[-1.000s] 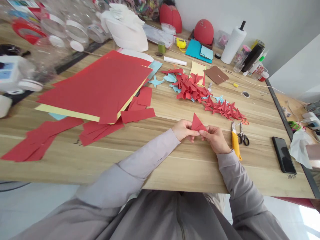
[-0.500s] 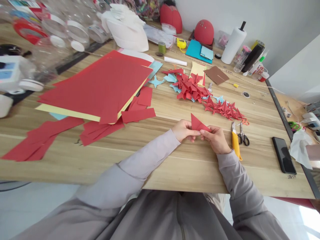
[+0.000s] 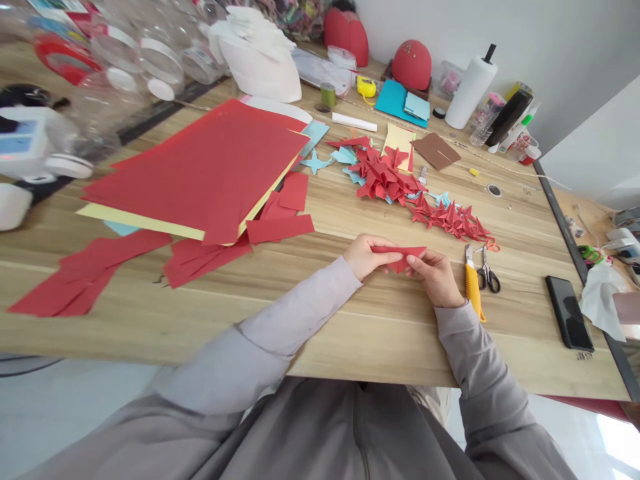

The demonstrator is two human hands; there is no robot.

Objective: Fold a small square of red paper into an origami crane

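— Holding what, and with which hands?

— Pinching a folded piece of red paper (image 3: 411,251) between both: with the left hand (image 3: 367,258) closed on one end, thumb laid along the near face, and with the right hand (image 3: 437,275) gripping the other end between thumb and fingers.

— Turned which way?

— Long edge up, with a point down toward the wearer, over the wooden table (image 3: 300,327), just in front of a row of red paper stars (image 3: 450,219). Hard to tell whether touching the wood.

— And beside the right hand?

— Near a yellow-handled cutter (image 3: 473,290), next to black-handled scissors (image 3: 483,267). Farther right, a black phone (image 3: 570,313), then, by the table's edge, a forearm of another person (image 3: 629,308) beside a white tissue (image 3: 603,297).

— Anything past the row?

— Yes: a heap of red paper stars (image 3: 383,175) with light-blue ones among them, a brown paper square (image 3: 433,150), and a yellow tape measure (image 3: 366,87).

— Off to the left?

— Large red sheets (image 3: 200,167) stacked over a pale yellow sheet (image 3: 145,221), with red paper strips (image 3: 90,273) fanned out below on the table.
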